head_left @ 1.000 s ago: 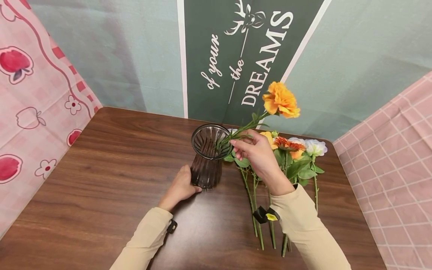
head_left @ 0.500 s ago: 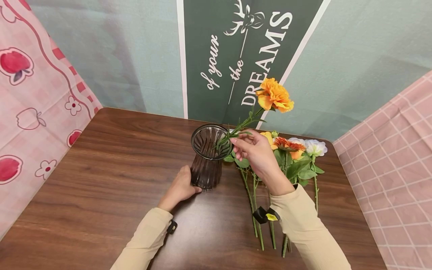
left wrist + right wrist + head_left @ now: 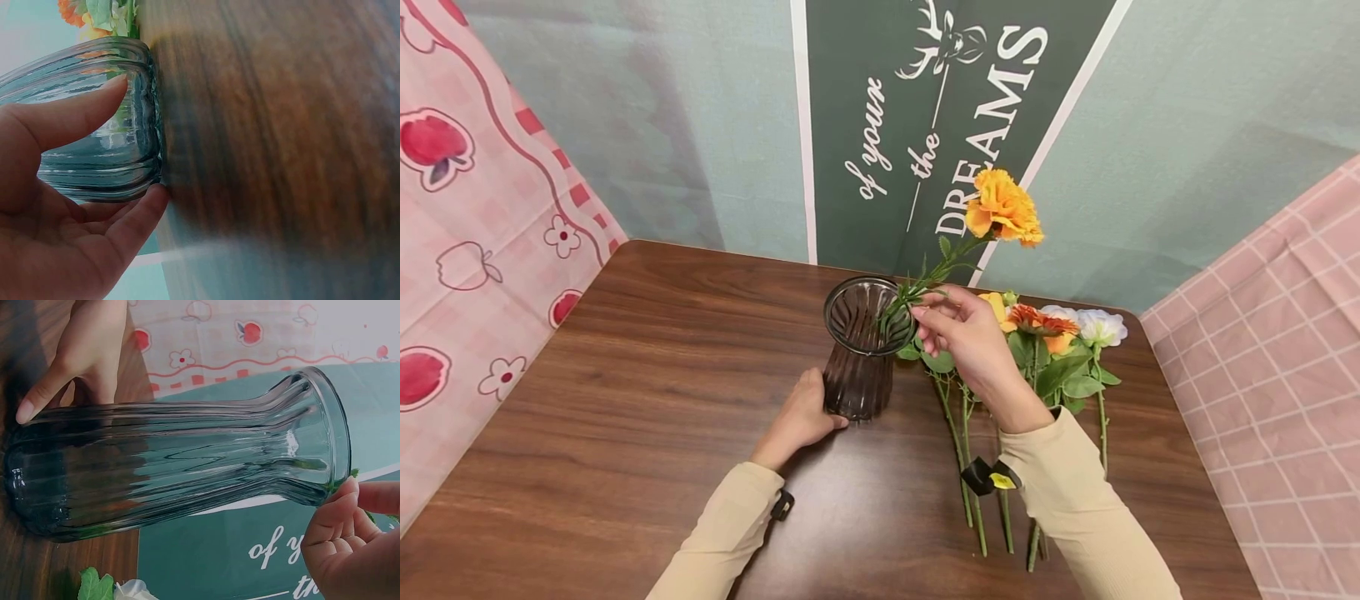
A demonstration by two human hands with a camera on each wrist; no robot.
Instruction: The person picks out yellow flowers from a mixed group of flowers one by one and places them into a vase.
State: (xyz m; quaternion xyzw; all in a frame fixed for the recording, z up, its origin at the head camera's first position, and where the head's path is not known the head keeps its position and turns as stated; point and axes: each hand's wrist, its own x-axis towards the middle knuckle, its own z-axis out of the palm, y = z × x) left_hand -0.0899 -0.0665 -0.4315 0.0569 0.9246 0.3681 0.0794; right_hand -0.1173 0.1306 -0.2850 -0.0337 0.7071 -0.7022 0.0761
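Note:
A dark, ribbed glass vase point(image 3: 859, 385) with a flared rim stands upright on the table. My left hand point(image 3: 802, 415) holds it low on its left side; in the left wrist view the thumb and fingers lie around the glass point(image 3: 134, 112) near the base. Between thumb and fingers, my right hand point(image 3: 972, 343) pinches the green stem of an orange flower point(image 3: 1003, 208) at the vase's right rim. The bloom leans up and to the right above the hand. Leaves on the stem hang over the mouth, and the stem's lower end is hard to make out.
Several flowers with long stems lie right of the vase, among them a rust-orange bloom point(image 3: 1042, 320) and a white one point(image 3: 1102, 328), partly behind my right forearm. The wooden table point(image 3: 647, 392) meets a printed backdrop behind and pink cloths on both sides.
The orange bloom has swung left and slightly up, so its stem stands a little steeper at the rim. Both hands and the vase stay nearly where they were.

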